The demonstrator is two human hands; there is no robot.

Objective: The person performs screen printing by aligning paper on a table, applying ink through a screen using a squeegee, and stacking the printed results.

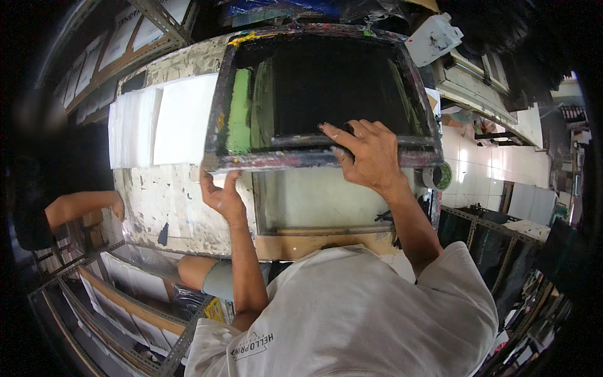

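Note:
A screen-printing frame (218, 113) with ink-stained edges is tilted over the table, its near side raised. Black ink covers much of its mesh (326, 81), and a green strip (239, 116) runs down the left. My left hand (223, 196) grips the frame's near left corner, thumb and fingers closed on it. My right hand (374, 154) is closed over a long dark bar, which looks like a squeegee (298, 139), lying along the frame's near side. Beneath the frame is a pale glassy printing surface (320, 201).
White sheets (185, 116) lie stacked on the stained table (182, 201) at left. Beside it, another person's arm (85, 204) reaches to the table edge. Metal racks (169, 314) with boards stand at lower left. A round green-rimmed container (443, 176) sits right of the frame.

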